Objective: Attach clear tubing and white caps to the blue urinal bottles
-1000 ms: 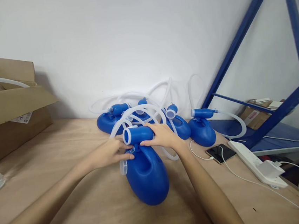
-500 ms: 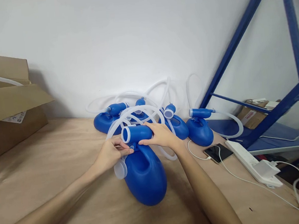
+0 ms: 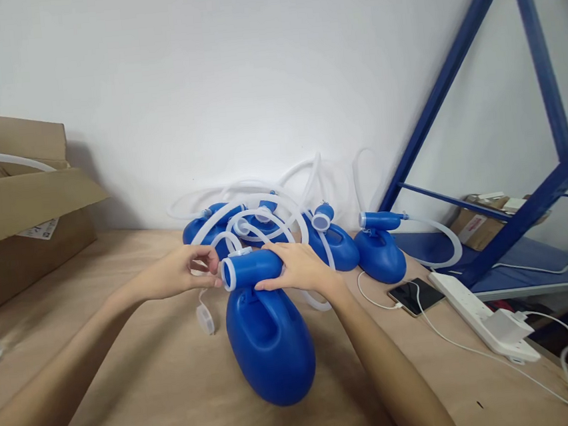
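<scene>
A blue plastic bottle [image 3: 275, 354] with a handle stands on the wooden table, its blue tube-shaped neck [image 3: 254, 268] on top with the white-rimmed mouth facing left. My right hand [image 3: 299, 265] is wrapped round the right end of this neck. At the mouth's rim, my left hand [image 3: 196, 269] has thumb and forefinger curled close together; whether they pinch the rim or something small cannot be made out. A translucent cap [image 3: 205, 320] hangs from a thin strap below my left hand. Behind the neck loops a clear white hose [image 3: 293, 205].
Several more blue bottles [image 3: 381, 257] with hoses stand by the wall. An open cardboard box [image 3: 32, 257] is at the left. On the right are a phone [image 3: 416, 294], a white power strip [image 3: 474, 308] with cables, and a blue metal rack [image 3: 440, 91].
My left hand has moved up and left, from below the neck to its mouth. The cap has shifted left and hangs freer. The bottle and my right hand have shifted slightly left and down.
</scene>
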The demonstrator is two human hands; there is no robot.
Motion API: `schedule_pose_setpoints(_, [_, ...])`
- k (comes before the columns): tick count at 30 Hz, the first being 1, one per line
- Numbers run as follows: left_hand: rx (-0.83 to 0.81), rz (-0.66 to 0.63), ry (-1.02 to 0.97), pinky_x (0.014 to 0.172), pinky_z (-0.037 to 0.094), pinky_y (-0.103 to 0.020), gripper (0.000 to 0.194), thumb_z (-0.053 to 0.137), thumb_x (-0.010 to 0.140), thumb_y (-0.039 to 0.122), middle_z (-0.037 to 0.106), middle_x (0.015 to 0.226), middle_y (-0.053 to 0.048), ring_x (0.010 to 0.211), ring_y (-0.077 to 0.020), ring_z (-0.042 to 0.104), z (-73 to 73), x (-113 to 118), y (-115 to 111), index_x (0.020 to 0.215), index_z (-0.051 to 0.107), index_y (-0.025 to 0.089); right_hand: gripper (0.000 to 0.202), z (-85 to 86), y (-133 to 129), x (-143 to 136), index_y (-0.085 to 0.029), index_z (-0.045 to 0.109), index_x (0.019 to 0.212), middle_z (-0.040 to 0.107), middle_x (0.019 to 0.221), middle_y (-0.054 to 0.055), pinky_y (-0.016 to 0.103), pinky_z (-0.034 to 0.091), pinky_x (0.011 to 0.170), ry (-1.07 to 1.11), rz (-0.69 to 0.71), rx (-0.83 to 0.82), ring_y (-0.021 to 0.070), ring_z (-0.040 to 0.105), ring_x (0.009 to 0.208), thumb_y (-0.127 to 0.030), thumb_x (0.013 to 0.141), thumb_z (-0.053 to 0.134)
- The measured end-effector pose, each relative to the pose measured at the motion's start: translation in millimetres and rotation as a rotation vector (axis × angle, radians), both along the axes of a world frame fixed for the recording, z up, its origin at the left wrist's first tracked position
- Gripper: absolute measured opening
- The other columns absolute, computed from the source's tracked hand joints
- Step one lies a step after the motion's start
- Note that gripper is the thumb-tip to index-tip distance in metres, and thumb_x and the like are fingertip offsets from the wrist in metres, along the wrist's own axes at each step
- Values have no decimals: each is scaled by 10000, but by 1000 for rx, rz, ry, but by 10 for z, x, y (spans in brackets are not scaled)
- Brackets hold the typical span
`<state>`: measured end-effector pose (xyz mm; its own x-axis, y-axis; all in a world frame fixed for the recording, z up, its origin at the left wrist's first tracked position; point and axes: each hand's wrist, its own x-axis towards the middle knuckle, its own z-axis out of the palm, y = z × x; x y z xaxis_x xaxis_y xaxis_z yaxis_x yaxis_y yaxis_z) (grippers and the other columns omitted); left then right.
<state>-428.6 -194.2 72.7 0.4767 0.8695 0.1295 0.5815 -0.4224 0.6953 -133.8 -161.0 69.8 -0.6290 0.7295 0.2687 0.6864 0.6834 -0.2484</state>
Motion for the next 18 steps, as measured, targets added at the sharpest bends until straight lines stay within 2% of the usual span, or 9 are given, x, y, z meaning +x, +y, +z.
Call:
schedule_pose_setpoints(2, [19, -6, -8, 864, 565, -340, 313, 780, 826, 519, 738, 928, -25, 887, -214, 679, 62, 48, -63, 868, 706, 218, 714, -26, 6, -11, -292, 651, 1260, 772, 1155, 46, 394, 493, 838, -2, -27, 17, 328, 721, 1057, -813, 774, 704])
schedule_pose_setpoints(4, [62, -15, 37, 778, 549, -302, 328, 768, 838, 539, 738, 917, -29, 847, -206, 671, 91, 112, -122, 888, 739, 217, 729, -49, 7, -23, -290, 652, 1256, 775, 1142, 54, 395, 495, 833, -7, -54, 26, 332, 724, 1051, -834, 773, 684])
schedule_pose_setpoints(7, [134, -61, 91, 612, 454, -252, 352, 720, 883, 549, 693, 801, -20, 696, -161, 598, 75, 191, -170, 849, 750, 199, 730, -60, -7, -41, -293, 655, 1256, 776, 1139, 60, 388, 497, 827, -9, -79, 27, 329, 727, 1049, -838, 772, 681])
schedule_pose_setpoints(9, [162, -84, 97, 556, 388, -243, 367, 697, 910, 527, 631, 702, -4, 615, -132, 525, 45, 213, -171, 788, 734, 183, 720, -50, -23, -49, -296, 656, 1261, 774, 1154, 58, 383, 496, 830, -2, -76, 26, 323, 725, 1051, -822, 771, 699])
schedule_pose_setpoints(14, [187, -153, 23, 541, 366, -228, 365, 712, 905, 424, 570, 630, 15, 567, -102, 469, 13, 172, -131, 662, 645, 160, 690, 0, -44, -48, -289, 677, 1236, 776, 1157, 47, 368, 476, 818, 21, -35, 8, 311, 723, 1039, -801, 776, 714])
schedule_pose_setpoints(18, [113, -180, 55, 543, 400, -216, 346, 709, 890, 396, 587, 645, 10, 575, -104, 504, 89, 111, -133, 657, 613, 158, 686, 29, -38, -46, -294, 684, 1250, 775, 1157, 37, 364, 467, 828, 39, 3, 8, 307, 718, 1052, -778, 767, 745])
